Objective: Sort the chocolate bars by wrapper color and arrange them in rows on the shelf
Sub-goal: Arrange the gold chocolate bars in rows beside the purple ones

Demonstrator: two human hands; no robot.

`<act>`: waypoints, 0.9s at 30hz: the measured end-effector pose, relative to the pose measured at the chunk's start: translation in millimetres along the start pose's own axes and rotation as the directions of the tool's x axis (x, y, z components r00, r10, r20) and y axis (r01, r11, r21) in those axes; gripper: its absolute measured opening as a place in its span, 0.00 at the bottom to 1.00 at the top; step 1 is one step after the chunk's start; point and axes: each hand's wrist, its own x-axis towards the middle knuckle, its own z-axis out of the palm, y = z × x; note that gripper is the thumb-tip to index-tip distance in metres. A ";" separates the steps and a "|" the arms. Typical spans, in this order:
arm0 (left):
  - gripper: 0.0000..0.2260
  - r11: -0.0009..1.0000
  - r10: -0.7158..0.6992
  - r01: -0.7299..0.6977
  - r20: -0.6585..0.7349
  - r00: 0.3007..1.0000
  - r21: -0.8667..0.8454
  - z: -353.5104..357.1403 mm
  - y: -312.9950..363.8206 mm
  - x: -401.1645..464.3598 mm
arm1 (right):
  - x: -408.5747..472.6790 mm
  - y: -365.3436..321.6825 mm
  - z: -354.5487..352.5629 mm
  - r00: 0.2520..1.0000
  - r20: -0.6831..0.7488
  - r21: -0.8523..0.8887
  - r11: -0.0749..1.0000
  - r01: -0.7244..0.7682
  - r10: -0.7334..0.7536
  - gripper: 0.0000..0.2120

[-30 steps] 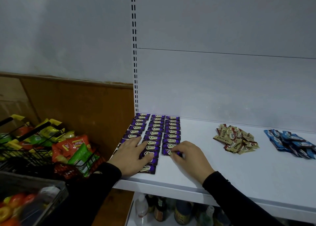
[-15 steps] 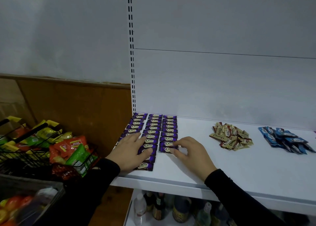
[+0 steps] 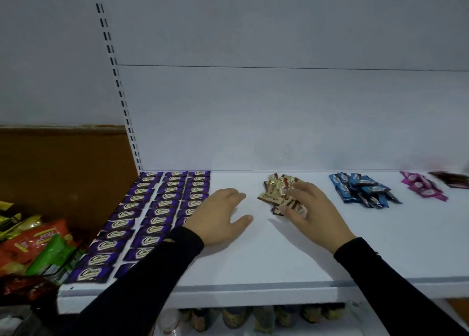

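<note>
Below the shelf's front edge, bottles (image 3: 233, 320) stand blurred on a lower level, and off the left end a wire basket holds bright snack packets (image 3: 43, 244). On the white shelf (image 3: 279, 264) itself, two black-sleeved forearms reach in over the front edge. The left hand (image 3: 218, 216) lies palm down on bare shelf, fingers relaxed and loosely spread, holding nothing, just beside the right edge of the purple bars (image 3: 152, 219). Those purple bars lie flat in three neat rows running from the front left corner back to the rear wall; the left sleeve covers part of the nearest ones. The right hand (image 3: 312, 211) rests with its fingers spread over the near side of the gold bars (image 3: 279, 191), a loose heap around the middle of the shelf; whether it grips any of them cannot be told. Further right, toward the back edge, sit a heap of blue bars (image 3: 363, 189), then a smaller heap of pink bars (image 3: 423, 187), and at the far right a blurred dark wrapper (image 3: 454, 179).
</note>
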 end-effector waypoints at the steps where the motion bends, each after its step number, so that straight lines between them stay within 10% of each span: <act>1: 0.30 1.000 -0.007 0.007 0.022 1.000 -0.008 8.0 8.3 13.4 | 3.3 11.4 -4.1 1.000 0.008 0.000 1.000 -0.021 0.021 0.21; 15: 0.46 0.961 -0.265 0.275 0.176 0.948 -0.034 61.5 79.0 130.8 | 43.6 89.9 -4.8 0.979 0.199 0.137 0.988 -0.070 0.042 0.17; 27: 0.21 0.920 -0.236 0.209 -0.043 0.971 -0.330 65.8 102.6 110.8 | 34.1 105.6 -8.9 0.982 0.188 0.245 0.969 -0.035 -0.012 0.17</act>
